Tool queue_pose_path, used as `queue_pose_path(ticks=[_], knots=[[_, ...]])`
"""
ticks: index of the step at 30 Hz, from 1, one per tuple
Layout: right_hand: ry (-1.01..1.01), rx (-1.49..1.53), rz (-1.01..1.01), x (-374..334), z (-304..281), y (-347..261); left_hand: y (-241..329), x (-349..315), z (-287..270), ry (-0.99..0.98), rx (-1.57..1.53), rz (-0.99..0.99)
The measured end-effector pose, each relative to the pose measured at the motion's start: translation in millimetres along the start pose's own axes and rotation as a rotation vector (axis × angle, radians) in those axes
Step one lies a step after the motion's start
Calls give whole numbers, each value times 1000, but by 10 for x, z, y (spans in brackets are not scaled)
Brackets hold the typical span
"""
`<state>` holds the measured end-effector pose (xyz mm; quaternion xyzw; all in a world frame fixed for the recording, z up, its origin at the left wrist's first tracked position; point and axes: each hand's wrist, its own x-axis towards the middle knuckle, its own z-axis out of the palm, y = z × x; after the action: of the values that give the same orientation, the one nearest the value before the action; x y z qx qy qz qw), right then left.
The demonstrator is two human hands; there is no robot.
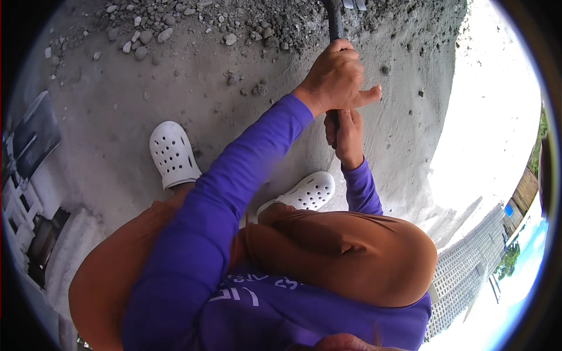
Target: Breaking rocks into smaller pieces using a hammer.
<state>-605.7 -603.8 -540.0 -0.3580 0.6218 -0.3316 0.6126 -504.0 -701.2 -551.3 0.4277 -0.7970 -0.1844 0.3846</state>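
Observation:
A claw hammer (335,26) with a dark handle runs up to the top edge of the view. Its head is mostly cut off there, with two pale metal prongs showing beside the handle. My left hand (336,76) is wrapped round the handle, one digit sticking out to the right. Just below it, my right hand (349,134) grips the lower end of the same handle. Both forearms are in purple sleeves. The hammer's prongs are above a heap of loose grey gravel and sand (398,26).
I squat with bent knees over grey, dusty ground (105,140). My white clogs, a left one (171,149) and a right one (310,190), stand below my arms. Scattered stones (143,38) lie at the upper left. A dark square panel (36,134) and pale blocks (20,216) are at left.

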Motion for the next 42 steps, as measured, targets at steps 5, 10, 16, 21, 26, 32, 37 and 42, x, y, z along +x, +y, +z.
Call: queue_pose_path(ticks=[5,10,16,21,26,32,37,42], knots=[[-14,131,-336,-43,103,-322,307,424,-503,312,-69,358],[-137,62,-185,382,196,-192,-180,319,-398,168,73,211],[-62,69,245,250,202,-45,-386,-74,4,-70,31,-7],[-17,35,12,-211,137,212,105,-231,-180,-34,-76,-11],[135,-35,-334,-335,12,-126,530,282,-484,169,-178,339],[162,10,-278,-57,198,-32,237,226,-257,97,-143,308],[39,148,130,-52,168,252,-136,-223,192,-42,-85,83],[73,105,-14,-239,189,12,182,-75,-149,37,-122,90]])
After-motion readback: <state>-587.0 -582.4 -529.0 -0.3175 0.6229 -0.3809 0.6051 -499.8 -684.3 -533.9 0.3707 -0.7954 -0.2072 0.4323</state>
